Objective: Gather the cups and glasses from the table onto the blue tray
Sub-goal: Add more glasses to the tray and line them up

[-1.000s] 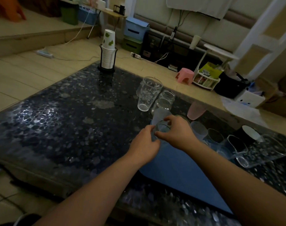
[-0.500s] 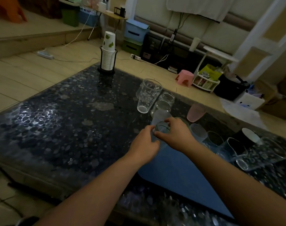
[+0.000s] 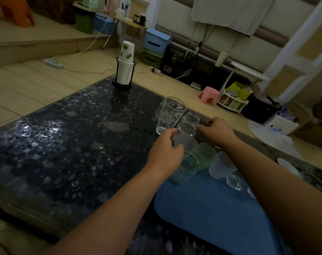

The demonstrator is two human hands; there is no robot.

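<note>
A blue tray lies on the dark pebble-patterned table. At the tray's far corner stand a clear glass, a green cup and a frosted cup, with a glass mug lying beside them. Just beyond the tray are a frosted tumbler, a small glass jar and a tall printed glass. My left hand curls around the frosted tumbler's left side. My right hand reaches the jar's right side with spread fingers.
A stack of paper cups in a black holder stands at the table's far corner. A white cup and another glass sit right of my right arm. A pink stool, boxes and cables are on the floor beyond.
Both hands left the small clear glass, which now stands on the tray's corner. My right hand moved forward to the jar, and my left hand shifted up to the frosted tumbler.
</note>
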